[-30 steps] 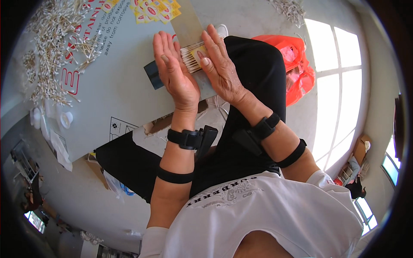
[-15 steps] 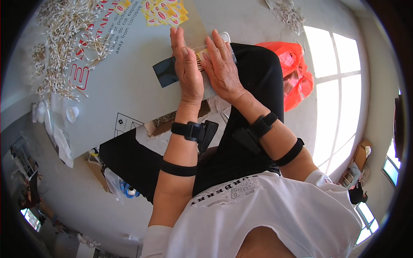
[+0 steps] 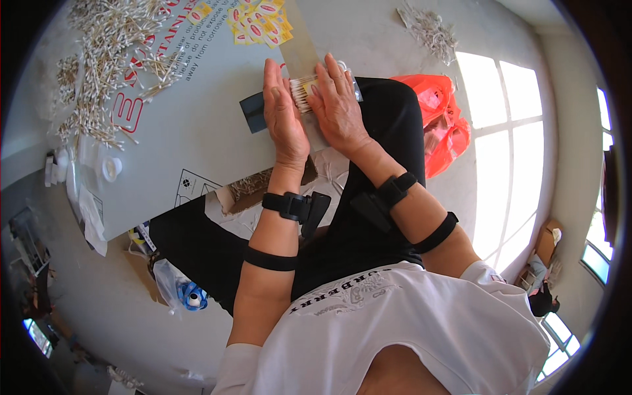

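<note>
Cotton-swab pack [image 3: 301, 94] betw. hands at grey desk [image 3: 197, 131] edge; long axis approx. L–R, far end angled up to R, exposed tips toward L hand [image 3: 286, 125]. R hand [image 3: 340, 112] flat on pack, fingers slightly apart; L hand edge-on, fingers together. Dark card [image 3: 252, 113] beside, yellow labels [image 3: 260, 25], loose swab pile [image 3: 99, 72] far L. Rm: pale floor [image 3: 368, 33], red plastic bag [image 3: 455, 141] R, sunlight patches [image 3: 494, 178].

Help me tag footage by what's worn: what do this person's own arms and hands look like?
The left hand and right hand are bare, without gloves. Each forearm has a black buckled strap with a black angular device near the wrist, and a plain black band nearer the elbow. The sleeves are white. No cables show.
</note>
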Available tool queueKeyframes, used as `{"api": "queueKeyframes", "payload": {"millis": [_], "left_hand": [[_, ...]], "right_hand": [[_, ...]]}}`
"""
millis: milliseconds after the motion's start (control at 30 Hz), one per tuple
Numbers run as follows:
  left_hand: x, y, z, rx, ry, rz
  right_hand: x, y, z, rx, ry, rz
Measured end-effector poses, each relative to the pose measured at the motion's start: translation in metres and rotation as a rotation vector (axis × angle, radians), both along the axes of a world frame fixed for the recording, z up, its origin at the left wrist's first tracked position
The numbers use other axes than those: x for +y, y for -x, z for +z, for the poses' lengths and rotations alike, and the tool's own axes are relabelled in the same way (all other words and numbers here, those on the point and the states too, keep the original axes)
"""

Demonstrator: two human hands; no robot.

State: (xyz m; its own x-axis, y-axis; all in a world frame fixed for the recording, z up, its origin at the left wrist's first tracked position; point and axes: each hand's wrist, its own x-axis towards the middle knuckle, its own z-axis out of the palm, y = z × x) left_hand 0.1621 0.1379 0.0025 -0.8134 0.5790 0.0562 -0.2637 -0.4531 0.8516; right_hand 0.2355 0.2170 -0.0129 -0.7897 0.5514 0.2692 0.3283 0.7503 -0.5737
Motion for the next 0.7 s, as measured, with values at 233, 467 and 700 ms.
{"api": "queueKeyframes", "payload": {"millis": [233,467,700], "left_hand": [[-0.013,0.006,-0.002,0.036,0.052,0.015],[-0.003,0.001,-0.002,0.044,0.014,-0.016],[0.002,-0.003,0.002,0.103,0.026,-0.020]], "right_hand": [[0.032,-0.014,0.040,-0.102,-0.088,0.227],[0.061,-0.001,0.052,-0.240,-0.099,0.444],[0.066,0.000,0.040,-0.157,-0.096,0.460]]}}
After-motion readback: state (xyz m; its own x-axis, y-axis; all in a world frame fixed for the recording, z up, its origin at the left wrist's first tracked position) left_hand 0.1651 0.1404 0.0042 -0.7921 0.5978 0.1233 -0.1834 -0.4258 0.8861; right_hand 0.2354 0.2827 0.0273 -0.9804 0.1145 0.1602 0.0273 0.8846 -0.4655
